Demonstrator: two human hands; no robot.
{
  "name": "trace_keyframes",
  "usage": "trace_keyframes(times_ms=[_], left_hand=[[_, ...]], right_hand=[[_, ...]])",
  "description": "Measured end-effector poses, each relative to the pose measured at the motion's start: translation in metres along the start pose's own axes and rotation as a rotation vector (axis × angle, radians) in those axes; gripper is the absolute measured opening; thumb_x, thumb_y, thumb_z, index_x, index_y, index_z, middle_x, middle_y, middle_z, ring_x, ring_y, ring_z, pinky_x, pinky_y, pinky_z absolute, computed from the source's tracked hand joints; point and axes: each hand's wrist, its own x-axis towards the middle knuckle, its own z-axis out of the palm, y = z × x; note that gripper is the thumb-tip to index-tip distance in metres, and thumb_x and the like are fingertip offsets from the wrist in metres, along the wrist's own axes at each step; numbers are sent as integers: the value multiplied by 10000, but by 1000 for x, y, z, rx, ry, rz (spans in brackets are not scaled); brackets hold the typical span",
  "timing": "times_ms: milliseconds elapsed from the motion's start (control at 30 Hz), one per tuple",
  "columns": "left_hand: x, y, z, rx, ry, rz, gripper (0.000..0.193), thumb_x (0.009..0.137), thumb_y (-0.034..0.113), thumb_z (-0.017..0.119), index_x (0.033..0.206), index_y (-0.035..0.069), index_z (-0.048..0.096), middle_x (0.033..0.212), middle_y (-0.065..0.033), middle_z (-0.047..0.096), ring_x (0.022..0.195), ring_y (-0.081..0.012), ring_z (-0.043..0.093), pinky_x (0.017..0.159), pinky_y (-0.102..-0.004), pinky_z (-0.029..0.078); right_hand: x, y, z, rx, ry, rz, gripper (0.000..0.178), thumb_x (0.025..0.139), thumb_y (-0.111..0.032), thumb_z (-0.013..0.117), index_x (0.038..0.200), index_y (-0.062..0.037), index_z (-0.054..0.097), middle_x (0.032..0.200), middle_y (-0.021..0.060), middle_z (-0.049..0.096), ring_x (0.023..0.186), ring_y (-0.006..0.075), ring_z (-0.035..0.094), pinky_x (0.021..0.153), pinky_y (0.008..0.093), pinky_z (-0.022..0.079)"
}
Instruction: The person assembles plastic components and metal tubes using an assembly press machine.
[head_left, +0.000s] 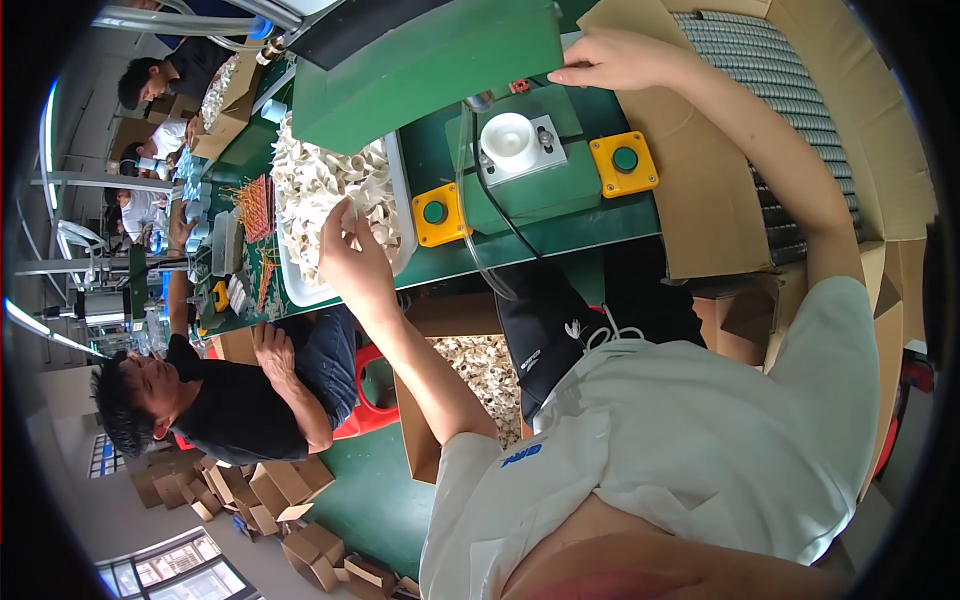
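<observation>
My left hand (352,262) is over a white tray (300,292) heaped with small white curved pieces (325,180). Its fingers are curled in among them, and whatever they grip is hard to make out. My right hand (612,58) is at the right edge of a bench machine's green cover (430,75), fingers stretched out and partly hidden at their tips; nothing shows in it. Below the cover, a round white cup-shaped part (510,141) sits upright on a metal fixture plate (540,160), apart from both hands.
Yellow boxes with green push buttons (435,212) (625,160) flank the fixture. At right, an open cardboard carton (700,215) holds rows of grey ribbed parts (780,80). A box of pale pieces (475,375) stands below the bench. A co-worker (240,400) sits at left; cables hang in front.
</observation>
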Motion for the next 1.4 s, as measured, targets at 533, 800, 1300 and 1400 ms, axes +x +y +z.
trace_keyframes(times_ms=[533, 800, 1300, 1400], left_hand=[[-28, 88, 84, -282, -59, 515, 222, 809, 6, 692, 1028, -23, 714, 1158, -126, 694, 957, -262, 680, 808, -321, 542], [-27, 85, 79, -214, -118, 488, 194, 808, 43, 705, 988, -25, 725, 1182, -150, 677, 999, -286, 663, 821, -341, 540], [-61, 37, 18, 477, -264, 290, 234, 841, 90, 628, 1061, 75, 707, 1120, -72, 704, 789, -312, 686, 666, -369, 538], [-60, 36, 24, 485, -260, 272, 245, 838, 84, 615, 1066, 97, 704, 1125, -55, 707, 739, -326, 684, 628, -379, 535]], right_hand=[[-2, 6, 4, 29, 74, -129, 424, 971, -281, 579, 648, -10, 528, 575, 40, 445, 487, 167, 344, 482, 308, 332], [1, 6, 8, 32, 62, -148, 429, 948, -306, 611, 646, -9, 548, 577, 49, 470, 485, 179, 367, 481, 301, 341], [-3, 12, 2, 88, -702, 10, 472, 664, -403, 889, 863, -38, 666, 693, 68, 662, 545, 175, 562, 514, 264, 406], [-11, -6, 2, -83, -646, 38, 474, 649, -395, 897, 856, -42, 660, 687, 65, 654, 543, 186, 558, 518, 281, 411]])
